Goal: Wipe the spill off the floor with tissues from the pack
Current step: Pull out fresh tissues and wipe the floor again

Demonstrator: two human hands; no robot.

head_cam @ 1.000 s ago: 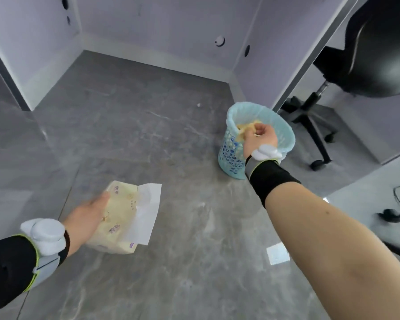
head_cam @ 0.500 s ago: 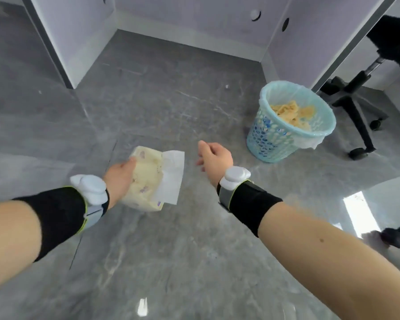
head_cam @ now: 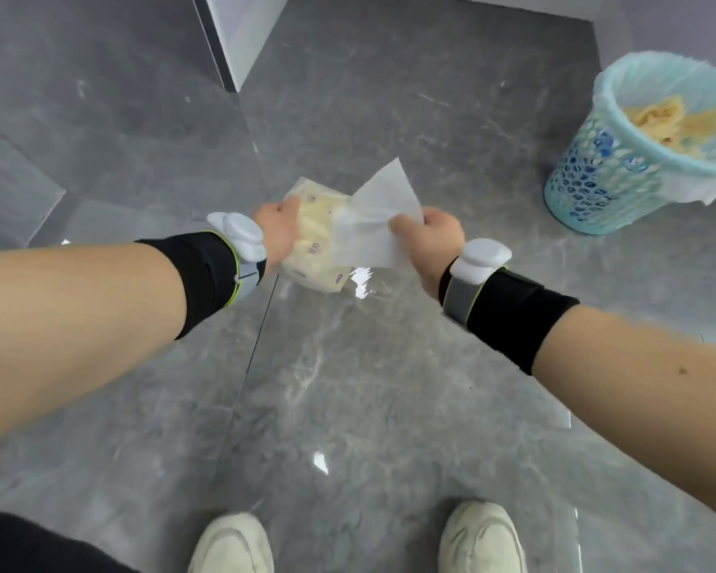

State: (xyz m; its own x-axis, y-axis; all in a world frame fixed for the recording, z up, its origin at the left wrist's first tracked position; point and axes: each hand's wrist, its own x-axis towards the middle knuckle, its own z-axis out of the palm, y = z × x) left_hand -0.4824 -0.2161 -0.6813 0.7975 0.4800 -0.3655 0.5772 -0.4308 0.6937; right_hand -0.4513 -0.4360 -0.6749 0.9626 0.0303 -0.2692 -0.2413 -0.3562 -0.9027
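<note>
pack (head_cam: 313, 241) in left hand (head_cam: 277, 232) | tissue (head_cam: 379, 219) – right hand (head_cam: 433, 237) | bin (head_cam: 621, 175) – far right

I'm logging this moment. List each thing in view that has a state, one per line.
tissue pack: open, held up by the left hand
tissue: white, unfolded, partly pulled from the pack
left hand: grips the pack
right hand: pinches the tissue
waste basket: upright on the floor, lined, holding yellow-stained crumpled tissues
</note>
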